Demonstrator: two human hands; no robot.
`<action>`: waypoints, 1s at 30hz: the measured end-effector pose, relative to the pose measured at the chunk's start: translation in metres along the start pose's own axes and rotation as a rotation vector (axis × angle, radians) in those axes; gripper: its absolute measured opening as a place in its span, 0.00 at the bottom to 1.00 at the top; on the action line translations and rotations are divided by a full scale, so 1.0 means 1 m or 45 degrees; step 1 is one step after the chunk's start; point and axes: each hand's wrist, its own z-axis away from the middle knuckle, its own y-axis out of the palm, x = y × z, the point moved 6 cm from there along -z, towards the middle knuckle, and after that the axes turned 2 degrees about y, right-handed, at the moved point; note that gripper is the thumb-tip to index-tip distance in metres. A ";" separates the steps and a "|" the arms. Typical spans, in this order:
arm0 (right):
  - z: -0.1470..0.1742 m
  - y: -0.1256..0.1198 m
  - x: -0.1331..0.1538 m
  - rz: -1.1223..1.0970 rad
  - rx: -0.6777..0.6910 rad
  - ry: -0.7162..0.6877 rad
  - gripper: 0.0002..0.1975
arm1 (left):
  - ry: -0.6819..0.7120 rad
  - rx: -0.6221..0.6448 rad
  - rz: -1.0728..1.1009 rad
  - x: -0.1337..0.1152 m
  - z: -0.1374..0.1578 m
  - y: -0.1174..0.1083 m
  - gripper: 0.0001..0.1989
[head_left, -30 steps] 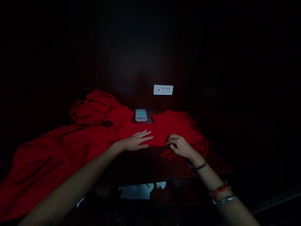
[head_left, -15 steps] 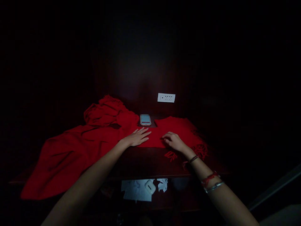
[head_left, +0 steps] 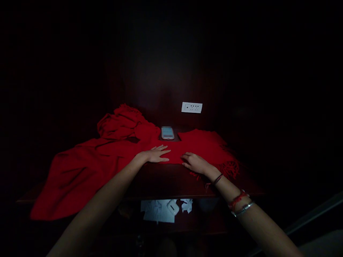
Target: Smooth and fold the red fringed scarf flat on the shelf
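A red fringed scarf lies across the dark wooden desk, bunched at the back left, with one end hanging over the front edge. On its narrow folded middle my left hand rests flat, fingers spread, a ring on one finger. My right hand touches the scarf's front edge near the fringed right end, palm down, fingers slightly bent and apart, with nothing seen in them. Just behind the folded strip is a phone with its screen lit.
A white wall socket sits on the dark back panel. Below the desk's front edge, a lower shelf holds white papers, a white earbud case and a crumpled piece of paper. The surroundings are very dark.
My right hand has slid slightly left along the scarf's front edge, covering part of the loose fringe. My left hand stays flat on the cloth. The view has shifted slightly.
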 end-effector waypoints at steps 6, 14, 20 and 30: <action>0.031 -0.040 -0.042 -0.041 -0.167 0.122 0.15 | 0.276 -0.286 -0.097 -0.020 0.003 -0.017 0.26; 0.064 -0.042 -0.053 0.007 -0.059 0.210 0.14 | 0.439 -0.263 -0.111 -0.050 0.006 -0.013 0.23; 0.052 -0.028 -0.022 0.248 -0.043 0.214 0.12 | 0.359 -0.426 -0.113 -0.046 -0.014 -0.042 0.19; 0.029 -0.012 -0.003 0.479 -0.068 0.199 0.08 | 0.021 -0.271 -0.061 -0.028 -0.128 -0.054 0.22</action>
